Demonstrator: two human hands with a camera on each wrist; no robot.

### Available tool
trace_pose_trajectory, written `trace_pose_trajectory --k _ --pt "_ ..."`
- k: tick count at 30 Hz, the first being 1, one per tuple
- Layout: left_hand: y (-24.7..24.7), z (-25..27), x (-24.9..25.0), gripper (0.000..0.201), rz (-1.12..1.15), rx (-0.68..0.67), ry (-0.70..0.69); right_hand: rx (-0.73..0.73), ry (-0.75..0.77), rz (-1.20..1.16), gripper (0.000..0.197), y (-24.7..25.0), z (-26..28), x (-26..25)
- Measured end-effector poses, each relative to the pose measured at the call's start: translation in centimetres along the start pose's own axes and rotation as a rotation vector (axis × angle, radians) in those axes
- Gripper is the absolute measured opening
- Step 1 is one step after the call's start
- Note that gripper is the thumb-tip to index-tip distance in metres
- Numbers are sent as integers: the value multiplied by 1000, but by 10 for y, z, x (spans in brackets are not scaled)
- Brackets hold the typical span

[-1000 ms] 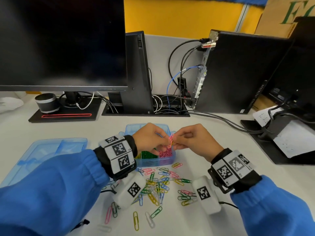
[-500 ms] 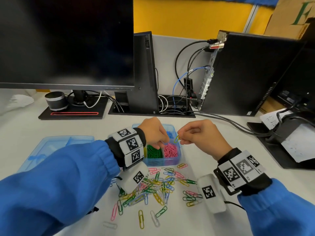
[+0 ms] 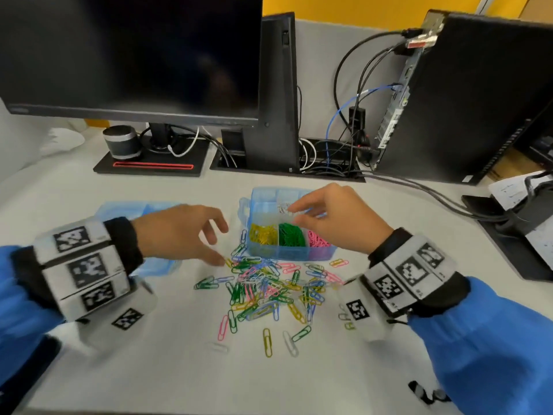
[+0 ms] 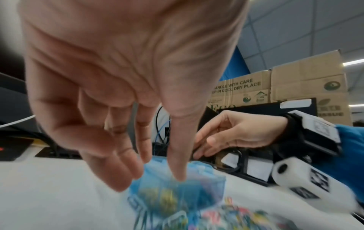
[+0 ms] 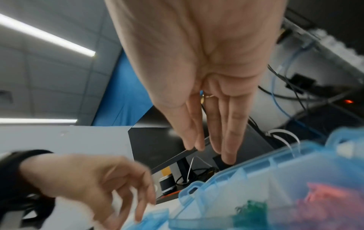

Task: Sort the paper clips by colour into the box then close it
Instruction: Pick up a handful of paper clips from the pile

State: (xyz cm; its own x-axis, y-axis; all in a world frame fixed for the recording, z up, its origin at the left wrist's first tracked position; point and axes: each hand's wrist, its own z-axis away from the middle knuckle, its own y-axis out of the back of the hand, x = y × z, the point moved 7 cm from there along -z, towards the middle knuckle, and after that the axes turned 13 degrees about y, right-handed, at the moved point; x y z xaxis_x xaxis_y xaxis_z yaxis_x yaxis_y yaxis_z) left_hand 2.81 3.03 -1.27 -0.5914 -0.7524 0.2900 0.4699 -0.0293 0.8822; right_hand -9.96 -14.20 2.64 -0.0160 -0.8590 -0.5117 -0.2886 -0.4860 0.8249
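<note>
blue-sleeved right hand [image 3: 338,218], fingers seemingly straight

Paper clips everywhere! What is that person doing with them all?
A person is sorting a heap of mixed paper clips by colour into a blue box. Its front row holds yellow, green and pink clips. The right hand hovers over the box with straight fingers. The left hand reaches down to the edge of the heap, fingers loose, holding nothing. The lid lies to the left, so the box is not closed yet.
</note>
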Motion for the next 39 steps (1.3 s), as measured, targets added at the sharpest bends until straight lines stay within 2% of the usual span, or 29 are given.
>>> trace_pose_trajectory --k 3,5,7,9,11,13,14,16,18,20,22,25,27,30,33,35,39 --pt "-24 4 -24 91 -144 -150 7 -101 -26 144 20 11 21 7" --pt "-31 -1 -29 102 -183 -175 -19 -226 -96 215 24 9 39 23" --pt "-31 -8 -22 96 -230 -146 -76 -322 -186 189 28 3 56 37" --pt "-32 -14 -7 82 -250 -110 -157 -344 -202 156 36 -1 66 43" --pt "-36 -17 4 71 -274 -107 -192 -255 -163 120 39 2 67 44" --pt "-43 -19 8 64 -296 -132 -202 -111 -144 125 31 13 66 45" --pt "-47 -18 9 62 -308 -145 -213 -88 -151 160 27 16 67 48" --pt "-52 -14 8 65 -322 -151 -240 -193 -205 218 27 13 70 56" --pt "-56 -6 8 67 -293 -139 -270 -373 -274 213 41 -2 77 63" --pt "-61 3 11 54 -224 -135 -308 -486 -272 227 46 -17 81 60" --pt "-66 14 16 46 -140 -159 -334 -506 -210 226 40 -28 80 46" --pt "-67 27 22 53 -30 -195 -338 -484 -92 138 35 -42 77 19" --pt "-58 31 17 69 16 -173 -301 -456 -80 69 46 -40 80 13" --pt "-42 34 -10 95 -63 -111 -168 -434 -175 125 61 -18 94 27" --pt "-46 39 -27 112 -146 -193 -33 -585 -360 265 68 -6 122 52" --pt "-56 41 -23 107 -163 -219 -12 -646 -440 226 68 -10 136 58" --pt "-68 35 5 88 -170 -168 -79 -596 -365 163 53 -27 128 48"
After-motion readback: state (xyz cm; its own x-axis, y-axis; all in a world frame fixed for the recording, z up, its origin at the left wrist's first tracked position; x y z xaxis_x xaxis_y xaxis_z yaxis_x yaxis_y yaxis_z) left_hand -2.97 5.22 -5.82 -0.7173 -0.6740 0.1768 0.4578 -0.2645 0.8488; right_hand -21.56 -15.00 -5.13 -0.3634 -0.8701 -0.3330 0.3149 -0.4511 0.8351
